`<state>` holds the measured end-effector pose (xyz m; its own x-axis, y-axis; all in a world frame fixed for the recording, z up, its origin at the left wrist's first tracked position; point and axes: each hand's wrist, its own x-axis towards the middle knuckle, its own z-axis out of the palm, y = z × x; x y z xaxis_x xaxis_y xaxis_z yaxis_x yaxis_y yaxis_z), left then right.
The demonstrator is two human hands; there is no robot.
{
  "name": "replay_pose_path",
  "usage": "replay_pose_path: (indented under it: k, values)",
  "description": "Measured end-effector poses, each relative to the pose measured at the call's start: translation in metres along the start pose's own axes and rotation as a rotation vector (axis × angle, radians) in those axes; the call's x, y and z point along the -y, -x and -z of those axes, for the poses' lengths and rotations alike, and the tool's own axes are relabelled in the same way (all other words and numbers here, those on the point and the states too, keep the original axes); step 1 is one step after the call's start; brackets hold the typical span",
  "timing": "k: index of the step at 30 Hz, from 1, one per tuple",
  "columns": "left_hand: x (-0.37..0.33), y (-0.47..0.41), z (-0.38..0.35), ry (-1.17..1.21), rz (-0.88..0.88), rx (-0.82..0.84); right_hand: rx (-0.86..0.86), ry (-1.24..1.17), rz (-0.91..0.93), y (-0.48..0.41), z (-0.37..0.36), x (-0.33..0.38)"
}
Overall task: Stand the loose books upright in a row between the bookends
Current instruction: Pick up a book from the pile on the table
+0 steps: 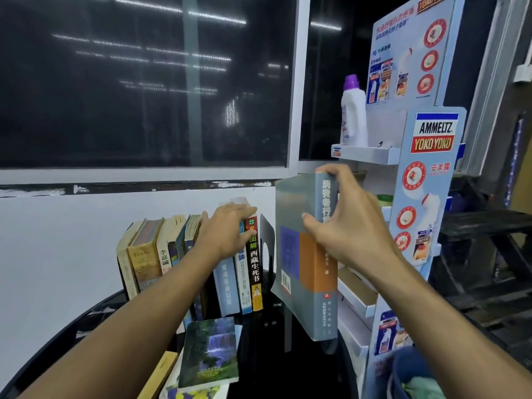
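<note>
A row of upright books (149, 254) stands on a black round table (95, 312) against the white wall. My left hand (223, 228) rests with spread fingers on the tops of the row's right-hand books, next to a black-spined book (254, 266). Just right of that book stands a black metal bookend (266, 243). My right hand (345, 223) grips a thick grey book with an orange and blue cover (305, 263) by its spine and holds it upright above the table, right of the bookend. Loose books lie flat at the front, the top one with a waterfall cover (210, 352).
A cardboard display stand (417, 174) with white shelves rises close on the right, with a white bottle with a purple cap (353, 110) on it. A dark window fills the wall above. A yellow book (158, 375) lies at the table's front edge.
</note>
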<state>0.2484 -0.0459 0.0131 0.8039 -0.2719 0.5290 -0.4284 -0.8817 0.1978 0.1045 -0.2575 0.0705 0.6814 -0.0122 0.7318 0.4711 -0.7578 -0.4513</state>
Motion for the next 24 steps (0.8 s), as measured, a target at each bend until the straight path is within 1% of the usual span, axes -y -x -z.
replay_pose_path:
  k: [2, 7, 11, 14, 20, 24]
  values:
    - [0.007, 0.001, -0.003, 0.066, 0.012, -0.012, -0.018, 0.007, 0.016, -0.007, 0.001, 0.001]
    - [0.03, 0.002, -0.024, 0.084, 0.059, -0.048, -0.086, -0.001, 0.043, -0.026, 0.005, 0.008]
    - [0.015, 0.013, -0.009, 0.021, 0.123, -0.068, -0.135, -0.001, 0.102, -0.044, 0.006, 0.017]
    - [0.01, 0.017, -0.005, 0.038, 0.14, -0.07, -0.193, -0.01, 0.131, -0.058, 0.001, 0.023]
    - [0.01, 0.018, -0.002, 0.055, 0.158, -0.076, -0.329, -0.049, 0.172, -0.08, -0.031, 0.027]
    - [0.012, 0.021, 0.001, 0.048, 0.157, -0.066, -0.38, -0.087, 0.208, -0.091, -0.065, 0.021]
